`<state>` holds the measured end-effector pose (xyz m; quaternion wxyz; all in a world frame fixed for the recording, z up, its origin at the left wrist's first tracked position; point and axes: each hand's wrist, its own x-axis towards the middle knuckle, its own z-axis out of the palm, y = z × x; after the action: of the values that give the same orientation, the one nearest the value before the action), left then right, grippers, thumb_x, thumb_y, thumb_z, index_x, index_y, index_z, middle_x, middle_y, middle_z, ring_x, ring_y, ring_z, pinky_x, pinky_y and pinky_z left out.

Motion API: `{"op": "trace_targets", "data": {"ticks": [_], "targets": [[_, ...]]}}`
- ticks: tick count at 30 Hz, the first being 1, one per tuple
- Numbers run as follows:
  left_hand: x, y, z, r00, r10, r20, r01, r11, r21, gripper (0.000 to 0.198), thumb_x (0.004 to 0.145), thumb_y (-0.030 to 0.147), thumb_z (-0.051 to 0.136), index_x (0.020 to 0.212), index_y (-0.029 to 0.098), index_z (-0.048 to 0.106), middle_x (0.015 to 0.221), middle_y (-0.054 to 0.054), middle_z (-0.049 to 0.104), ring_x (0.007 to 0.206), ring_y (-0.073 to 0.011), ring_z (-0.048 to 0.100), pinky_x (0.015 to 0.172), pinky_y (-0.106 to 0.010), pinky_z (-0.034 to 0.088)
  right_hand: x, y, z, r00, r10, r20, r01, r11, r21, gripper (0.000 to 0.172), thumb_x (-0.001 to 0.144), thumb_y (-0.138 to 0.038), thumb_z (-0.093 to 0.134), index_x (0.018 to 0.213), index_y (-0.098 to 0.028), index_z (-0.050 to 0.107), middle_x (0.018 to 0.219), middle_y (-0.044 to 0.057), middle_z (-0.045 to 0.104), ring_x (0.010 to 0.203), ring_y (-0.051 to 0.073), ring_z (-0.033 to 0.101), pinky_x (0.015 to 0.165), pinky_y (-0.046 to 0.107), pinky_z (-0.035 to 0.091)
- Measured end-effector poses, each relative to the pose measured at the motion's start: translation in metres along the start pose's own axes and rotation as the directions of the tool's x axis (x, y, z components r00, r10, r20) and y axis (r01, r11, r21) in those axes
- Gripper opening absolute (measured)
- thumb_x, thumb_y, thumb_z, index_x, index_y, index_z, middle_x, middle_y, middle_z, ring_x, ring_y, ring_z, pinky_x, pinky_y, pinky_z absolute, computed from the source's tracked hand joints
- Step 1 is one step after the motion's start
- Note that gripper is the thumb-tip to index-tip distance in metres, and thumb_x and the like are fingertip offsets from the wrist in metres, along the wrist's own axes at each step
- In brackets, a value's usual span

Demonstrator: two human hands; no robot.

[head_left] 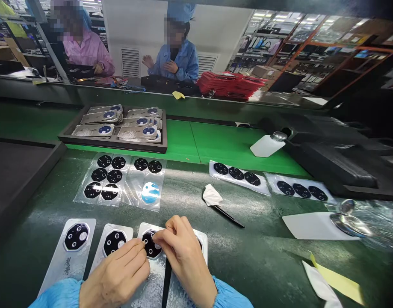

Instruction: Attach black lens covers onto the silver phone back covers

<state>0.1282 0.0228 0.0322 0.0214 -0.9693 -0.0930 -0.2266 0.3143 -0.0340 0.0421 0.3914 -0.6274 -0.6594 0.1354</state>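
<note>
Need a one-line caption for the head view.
Left hand and right hand touch a black lens plate on a silver phone back panel.

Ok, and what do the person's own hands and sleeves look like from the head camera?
Both hands are bare: no gloves, and no ring or watch shows. The left sleeve and right sleeve are light blue, a smooth, puffy work-coat fabric gathered at the wrists, with no markings or cables visible.
</note>
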Motion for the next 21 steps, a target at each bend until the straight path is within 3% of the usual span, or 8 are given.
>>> {"op": "trace_targets", "data": {"ticks": [7,14,17,21], "targets": [[0.000,0.002,0.001,1.000,-0.013,0.019,0.013,1.000,-0.003,0.024,0.096,0.001,0.041,0.091,0.008,0.064,0.089,-0.009,0.068,0.096,-0.0205,0.068,0.101,-0.043,0.056,0.001,-0.003,0.018,0.979,-0.181,0.094,0.199,0.943,-0.265,0.020,0.097,-0.009,0.049,0.083,-0.018,0.059,0.084,0.003,0.049,0.075,0.019,0.038,0.063,0.033,0.029],[0.001,0.002,0.002,0.999,-0.015,0.036,0.015,1.000,-0.006,0.028,0.097,0.002,0.038,0.090,0.008,0.065,0.090,-0.009,0.069,0.095,-0.0195,0.069,0.102,-0.040,0.055,0.007,-0.003,0.012,0.989,-0.140,0.044,0.147,0.965,-0.215,0.020,0.093,-0.003,0.053,0.084,-0.019,0.062,0.083,0.002,0.048,0.075,0.018,0.039,0.063,0.032,0.028],[0.002,0.002,0.002,1.000,-0.019,0.011,0.019,1.000,-0.006,0.029,0.098,0.003,0.037,0.091,0.009,0.065,0.089,-0.009,0.070,0.096,-0.0190,0.069,0.102,-0.039,0.055,0.006,-0.005,0.013,0.980,-0.177,0.088,0.195,0.938,-0.286,0.023,0.093,-0.004,0.052,0.078,-0.019,0.060,0.082,0.003,0.049,0.074,0.019,0.037,0.062,0.033,0.026],[0.004,0.002,0.002,1.000,-0.024,0.016,0.023,1.000,0.014,0.031,0.098,0.003,0.035,0.088,0.011,0.064,0.089,-0.008,0.070,0.094,-0.0178,0.069,0.101,-0.038,0.055,0.005,-0.005,0.013,0.984,-0.141,0.105,0.166,0.944,-0.285,0.025,0.091,-0.003,0.056,0.072,-0.019,0.057,0.083,0.003,0.049,0.074,0.019,0.038,0.063,0.033,0.026]]}}
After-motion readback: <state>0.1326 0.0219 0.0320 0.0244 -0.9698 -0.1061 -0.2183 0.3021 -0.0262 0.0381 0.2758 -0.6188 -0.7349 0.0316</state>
